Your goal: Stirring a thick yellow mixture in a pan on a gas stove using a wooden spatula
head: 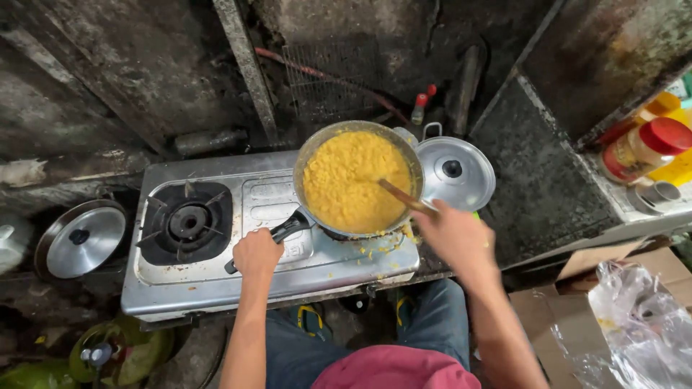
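Yellow mash fills the pan [358,180] — hands grip: left [256,253] its handle [288,228], right [455,234] the wooden stirrer [404,196]

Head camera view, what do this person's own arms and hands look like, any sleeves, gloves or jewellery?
Both arms are bare from the bottom edge of the picture to the fingers. No sleeves, gloves, watch or bracelet show on the left hand or the right hand. Rings cannot be ruled out. Below are blue jeans, and pinkish-red cloth sits at the frame's bottom.
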